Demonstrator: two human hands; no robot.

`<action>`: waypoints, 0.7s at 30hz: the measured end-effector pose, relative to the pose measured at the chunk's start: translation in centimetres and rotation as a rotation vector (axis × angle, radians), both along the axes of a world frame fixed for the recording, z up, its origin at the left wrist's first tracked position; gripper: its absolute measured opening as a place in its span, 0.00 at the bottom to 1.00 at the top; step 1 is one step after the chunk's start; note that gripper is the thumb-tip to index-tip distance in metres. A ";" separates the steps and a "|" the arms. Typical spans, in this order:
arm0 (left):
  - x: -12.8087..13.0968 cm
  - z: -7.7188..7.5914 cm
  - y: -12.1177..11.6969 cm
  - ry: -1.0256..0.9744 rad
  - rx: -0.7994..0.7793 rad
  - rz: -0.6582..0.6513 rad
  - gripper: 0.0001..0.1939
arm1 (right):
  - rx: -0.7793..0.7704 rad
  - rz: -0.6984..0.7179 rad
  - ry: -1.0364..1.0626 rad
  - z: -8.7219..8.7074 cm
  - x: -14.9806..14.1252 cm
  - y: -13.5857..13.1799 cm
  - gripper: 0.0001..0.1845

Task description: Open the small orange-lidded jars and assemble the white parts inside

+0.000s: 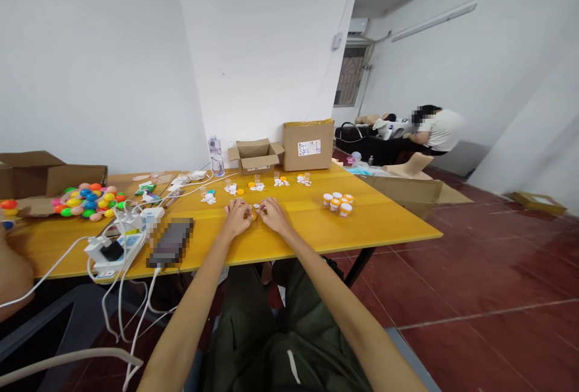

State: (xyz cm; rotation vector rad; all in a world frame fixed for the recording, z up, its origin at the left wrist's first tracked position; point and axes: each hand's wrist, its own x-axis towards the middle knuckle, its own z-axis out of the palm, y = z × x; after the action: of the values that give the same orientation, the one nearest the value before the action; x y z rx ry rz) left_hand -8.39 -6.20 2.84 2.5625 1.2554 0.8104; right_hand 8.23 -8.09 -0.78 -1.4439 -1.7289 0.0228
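My left hand [237, 217] rests on the yellow table [312, 223], its fingers curled around something small that they mostly hide. An orange lid [254, 216] lies by its fingertips. My right hand [273, 216] is close beside it, thumb and fingers pinched at a small white piece [256, 205] between the two hands. Beyond them runs a row of small piles of white pieces [231, 189], each with a little clear jar [257, 178] and a lid near it. One lid is teal [211, 192], others orange [240, 192]. To the right several filled jars [345, 209] with white or orange lids stand grouped.
An open carton [256, 155], a taller box [308, 146] and a water bottle [216, 157] line the wall. At left lie colourful balls [88, 200], a power strip [129, 246] with cables and a phone [170, 242]. A co-worker's arm [13, 268] shows; another person [441, 129] sits behind.
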 end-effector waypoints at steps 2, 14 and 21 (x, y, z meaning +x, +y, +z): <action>0.0 0.0 0.0 0.000 0.003 -0.004 0.05 | -0.014 -0.025 -0.010 0.1 0.0 -0.1 0.08; 0.0 0.1 0.0 0.016 0.006 0.008 0.09 | -0.053 0.103 -0.133 0.7 -0.8 -1.0 0.07; 0.1 0.3 -0.1 0.019 -0.007 0.023 0.10 | -0.064 0.123 -0.135 0.7 -0.8 -0.9 0.05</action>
State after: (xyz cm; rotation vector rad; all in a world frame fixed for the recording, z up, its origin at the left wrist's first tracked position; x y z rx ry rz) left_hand -8.32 -6.28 3.12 2.5609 1.2927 0.7873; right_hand 7.46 -9.04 -0.09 -1.4109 -1.9411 0.0474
